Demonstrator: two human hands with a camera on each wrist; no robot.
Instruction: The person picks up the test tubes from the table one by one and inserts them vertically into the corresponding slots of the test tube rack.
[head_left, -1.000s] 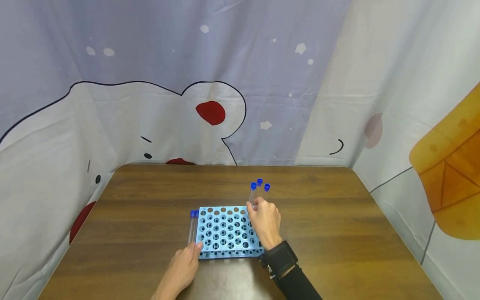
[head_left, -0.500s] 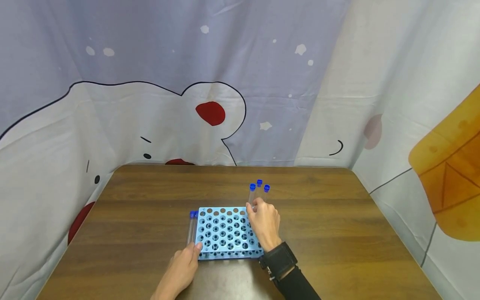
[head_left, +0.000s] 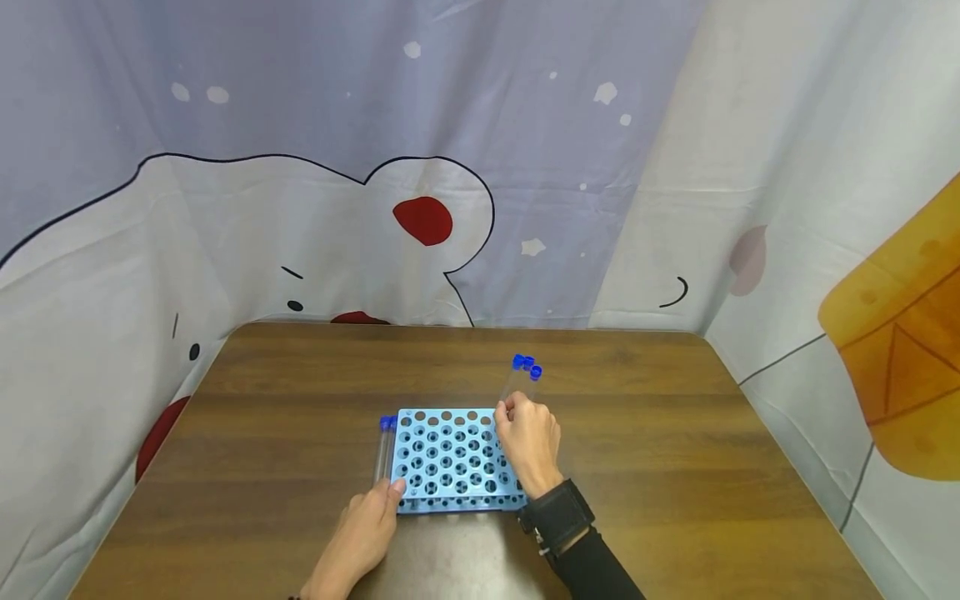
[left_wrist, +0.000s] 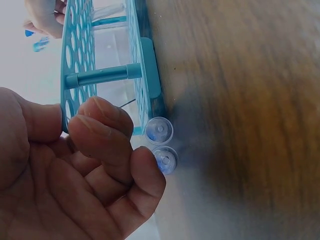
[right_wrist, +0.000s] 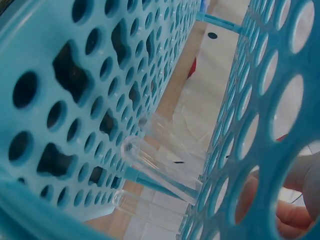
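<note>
A light-blue two-tier test tube rack (head_left: 446,457) stands on the wooden table. My left hand (head_left: 365,525) grips its near left corner; in the left wrist view the thumb lies on the upper plate, with the other fingers curled below. Beside the rack's left side are two clear test tubes (head_left: 382,454) with blue caps. My right hand (head_left: 530,442) is at the far right corner, pinching a blue-capped test tube (head_left: 513,379) tilted to the right. Two more blue caps (head_left: 536,372) are close by. The right wrist view shows three rounded tube ends (right_wrist: 155,162) between the plates.
The brown table (head_left: 660,450) extends around the rack on all sides. A patterned curtain (head_left: 315,233) hangs behind its far edge and along the sides.
The leftmost tube at the far right corner has tilted right, bringing its cap against another cap. My hands and the rack have stayed nearly in place; the view has shifted slightly.
</note>
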